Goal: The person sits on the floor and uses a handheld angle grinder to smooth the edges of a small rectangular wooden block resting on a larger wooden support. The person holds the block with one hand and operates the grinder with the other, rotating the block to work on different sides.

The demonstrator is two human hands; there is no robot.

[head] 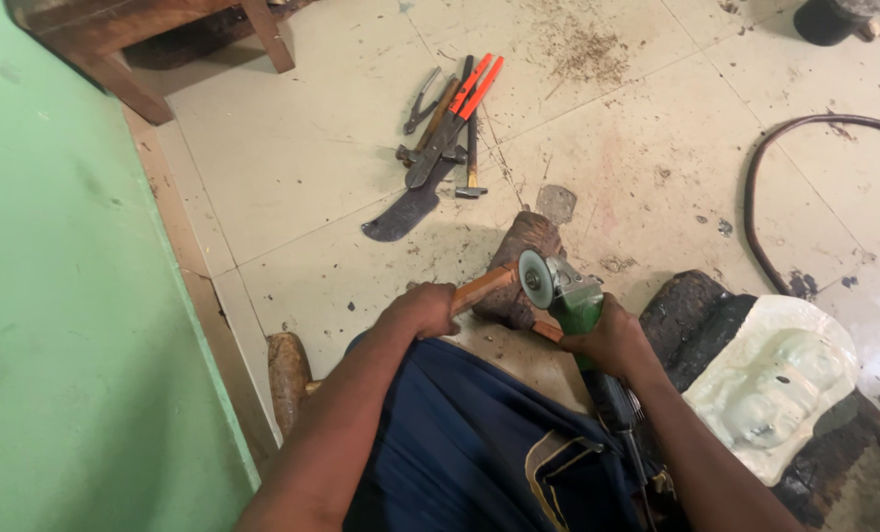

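I am looking down past a green wall (65, 296) on the far left, with a rounded brown log end (288, 379) lying at its foot beside the tiled floor (292, 177). My left hand (418, 311) is curling around one end of a flat strip of wood (486, 287), fingers wrapped tight on it, and the strip is running up and to the right, resting across a dark wooden block (521, 261) on the floor. Farther up the floor, a cluster of hand tools is lying together: a broad dark blade (405, 212), pliers (421, 99), a hammer (470, 158) and cutters with orange handles (464, 103). My right hand (612, 340) is gripping the green body of an angle grinder (568, 296), fingers closed about it, and its round disc (535, 277) is sitting right at the strip, over the block. Whether disc and wood are touching, I cannot tell. Just right of that hand, a pale moulded shape (775, 384) is lying on a charred log (691, 315). A dark hose (765, 177) is curving across the tiles on the far right.
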